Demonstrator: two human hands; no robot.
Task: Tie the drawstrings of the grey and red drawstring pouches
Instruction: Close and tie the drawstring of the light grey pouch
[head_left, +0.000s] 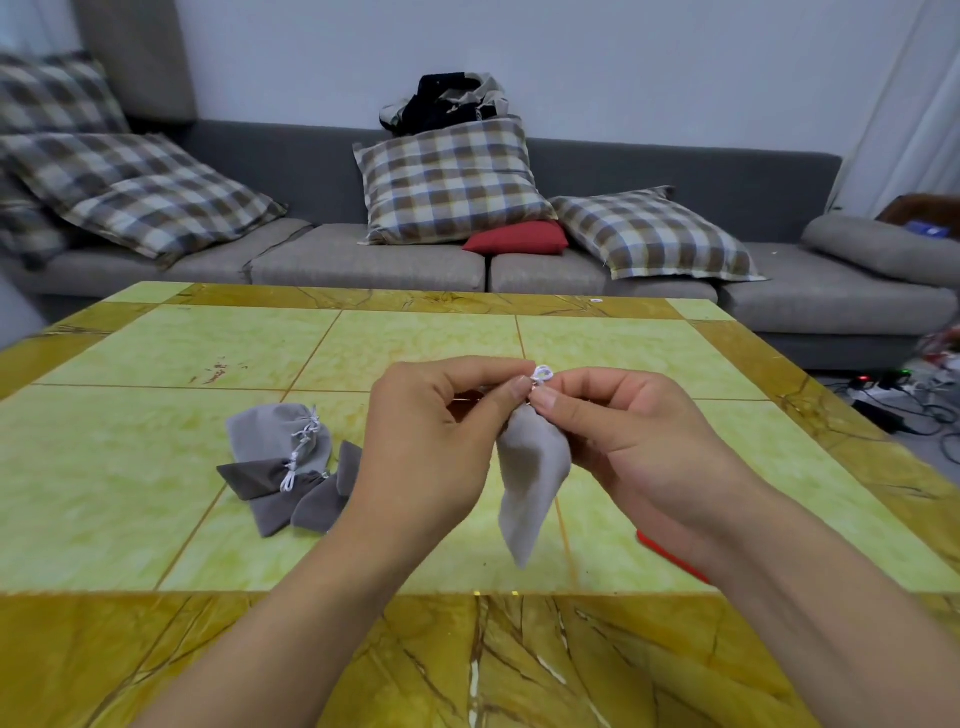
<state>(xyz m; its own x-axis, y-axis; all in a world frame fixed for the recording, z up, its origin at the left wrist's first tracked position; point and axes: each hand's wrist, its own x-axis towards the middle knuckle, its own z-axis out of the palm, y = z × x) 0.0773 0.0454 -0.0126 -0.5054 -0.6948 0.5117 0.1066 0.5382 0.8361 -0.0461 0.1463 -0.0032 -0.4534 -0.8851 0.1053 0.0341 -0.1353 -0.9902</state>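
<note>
On the worktop (156, 364) at left lie grey pouches (291, 467), seemingly tied. Our left hand (436, 431) and right hand (623, 431) each pinch the white drawstring (543, 373) of a light grey pouch (530, 478) hanging between them, above the worktop. We judge the knot half-formed; next, pull the loop snug. A red pouch (670, 556) peeks from under our right wrist.

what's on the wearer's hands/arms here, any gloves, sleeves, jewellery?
Nothing worn that shows. The left hand and right hand are bare: no gloves, and no rings on the fingers in view. Both forearms are bare right down to the frame's lower edge, with no sleeves, watch or wristband, and no markers or cables on them. Fingernails look short and unpainted.
</note>
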